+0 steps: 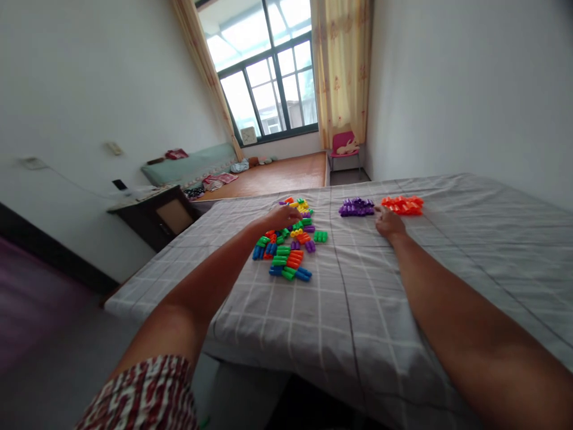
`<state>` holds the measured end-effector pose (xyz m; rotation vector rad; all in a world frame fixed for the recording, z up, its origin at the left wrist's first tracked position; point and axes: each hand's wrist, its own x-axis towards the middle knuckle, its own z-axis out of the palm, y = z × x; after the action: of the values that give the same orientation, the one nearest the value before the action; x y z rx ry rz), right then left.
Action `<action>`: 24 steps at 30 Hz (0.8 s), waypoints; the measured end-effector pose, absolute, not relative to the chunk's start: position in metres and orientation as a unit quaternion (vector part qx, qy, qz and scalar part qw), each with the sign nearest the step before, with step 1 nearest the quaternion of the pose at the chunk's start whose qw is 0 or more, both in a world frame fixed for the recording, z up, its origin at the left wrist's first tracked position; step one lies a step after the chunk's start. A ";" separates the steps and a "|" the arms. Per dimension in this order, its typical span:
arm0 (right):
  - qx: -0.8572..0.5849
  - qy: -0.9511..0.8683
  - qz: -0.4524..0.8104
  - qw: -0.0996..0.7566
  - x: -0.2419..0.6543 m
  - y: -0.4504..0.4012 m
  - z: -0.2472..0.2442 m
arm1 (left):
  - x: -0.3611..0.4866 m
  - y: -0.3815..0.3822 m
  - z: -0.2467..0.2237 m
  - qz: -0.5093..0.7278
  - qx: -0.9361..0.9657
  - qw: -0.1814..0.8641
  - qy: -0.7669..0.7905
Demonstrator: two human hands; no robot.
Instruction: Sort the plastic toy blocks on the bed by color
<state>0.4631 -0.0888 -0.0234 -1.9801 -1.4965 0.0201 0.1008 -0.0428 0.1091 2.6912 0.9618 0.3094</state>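
My left hand [283, 217] reaches over a mixed pile of plastic building blocks [282, 252], its fingers bent slightly apart at the pile's far part. The blocks look like short joined tubes in green, blue, orange, yellow and purple. My right hand [388, 222] lies low over the bed between two sorted groups. Its fingertips are beside the right end of the purple blocks [357, 207], fingers a little apart; no block shows in them. Just right of that hand sit the orange blocks [403, 205]. One green block [320, 236] lies at the pile's right edge.
A grey checked sheet [367, 298] covers the bed under the blocks. Beyond it stands another bed [286, 173] with a brown surface, and a pink chair [344, 143] holding a soft toy. A dark cabinet [156, 218] is at the left. White walls flank both sides.
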 end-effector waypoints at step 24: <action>-0.738 -0.600 0.026 0.307 0.458 -0.087 -0.024 | 0.161 -0.062 0.080 -0.030 0.959 0.072 0.272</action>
<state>0.4576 -0.0868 -0.0236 -1.9527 -1.5874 0.0679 0.1607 -0.0618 0.0803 2.8830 0.8191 -0.0900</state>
